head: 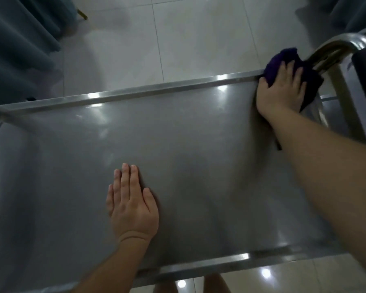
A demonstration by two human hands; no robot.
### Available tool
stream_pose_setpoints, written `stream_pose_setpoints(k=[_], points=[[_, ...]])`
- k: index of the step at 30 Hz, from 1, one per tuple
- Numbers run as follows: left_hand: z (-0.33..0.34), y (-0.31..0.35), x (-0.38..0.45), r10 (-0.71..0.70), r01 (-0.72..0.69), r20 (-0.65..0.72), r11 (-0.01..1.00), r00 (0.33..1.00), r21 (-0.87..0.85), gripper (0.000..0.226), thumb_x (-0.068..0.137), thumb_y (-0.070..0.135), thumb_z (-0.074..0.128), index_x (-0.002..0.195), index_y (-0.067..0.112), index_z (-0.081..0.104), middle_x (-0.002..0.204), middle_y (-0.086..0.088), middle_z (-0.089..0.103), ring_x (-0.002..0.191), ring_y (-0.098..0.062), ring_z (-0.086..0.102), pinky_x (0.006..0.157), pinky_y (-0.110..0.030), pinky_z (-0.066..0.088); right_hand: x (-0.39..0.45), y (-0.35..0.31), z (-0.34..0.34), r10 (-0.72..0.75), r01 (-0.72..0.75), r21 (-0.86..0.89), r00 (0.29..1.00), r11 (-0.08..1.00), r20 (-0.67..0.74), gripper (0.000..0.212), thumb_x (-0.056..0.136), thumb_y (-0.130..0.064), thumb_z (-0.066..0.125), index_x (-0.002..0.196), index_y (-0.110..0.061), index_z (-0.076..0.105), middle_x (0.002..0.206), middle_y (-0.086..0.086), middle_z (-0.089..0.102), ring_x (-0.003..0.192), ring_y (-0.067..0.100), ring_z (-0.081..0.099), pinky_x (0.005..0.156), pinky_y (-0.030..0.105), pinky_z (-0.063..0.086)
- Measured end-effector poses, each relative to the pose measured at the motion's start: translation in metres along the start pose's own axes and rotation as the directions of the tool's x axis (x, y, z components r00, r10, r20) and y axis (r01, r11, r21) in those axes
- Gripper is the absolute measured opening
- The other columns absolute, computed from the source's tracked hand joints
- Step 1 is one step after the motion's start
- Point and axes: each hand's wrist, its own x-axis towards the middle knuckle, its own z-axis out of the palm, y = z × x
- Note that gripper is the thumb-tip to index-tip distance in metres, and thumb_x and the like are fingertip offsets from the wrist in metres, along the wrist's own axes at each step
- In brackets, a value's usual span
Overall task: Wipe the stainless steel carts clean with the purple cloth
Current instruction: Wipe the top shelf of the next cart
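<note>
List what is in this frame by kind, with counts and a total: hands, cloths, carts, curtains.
Hands: 2, the left hand flat on the cart top, the right hand pressing the cloth at the far right corner.
Purple cloth: 1
Stainless steel cart: 1
Blue-grey curtains: 2, one far left, one far right.
Total: 6

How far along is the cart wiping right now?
Done: cannot tell; the cart top shines, but shows no clear wiped area. In hand: the right hand presses the purple cloth on the far right corner by the handle; the left hand lies flat on top. Left: handle, other surfaces.
</note>
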Motion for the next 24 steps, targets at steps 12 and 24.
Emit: stream_pose_setpoints(k=[12, 24], points=[[0.003, -0.001, 0.0, 0.011, -0.011, -0.022, 1.0, 1.0, 0.015, 0.065, 0.104, 0.037, 0.033, 0.166, 0.018, 0.032, 0.174, 0.0, 0.025, 0.163, -0.02, 0.017, 0.132, -0.041, 0.008, -0.163, -0.259, 0.079, -0.883, 0.914, 0.081, 0.356, 0.397, 0.307, 0.067, 0.103, -0.055, 0.028, 0.165, -0.034, 0.016, 0.172, -0.013, 0.009, 0.159, 0.016, -0.003, 0.127, 0.043, -0.007], [0.007, -0.002, 0.0, 0.032, -0.032, -0.04, 0.999, 0.999, 0.014, 0.069, 0.1, 0.038, 0.036, 0.166, 0.019, 0.031, 0.175, -0.001, 0.025, 0.163, -0.02, 0.017, 0.132, -0.038, 0.006, -0.008, -0.077, 0.019, -0.643, 0.658, -0.056, 0.747, 0.751, 0.167, 0.079, 0.096, -0.066, 0.03, 0.164, -0.027, 0.023, 0.171, -0.007, 0.021, 0.157, 0.019, 0.018, 0.127, 0.039, 0.005]])
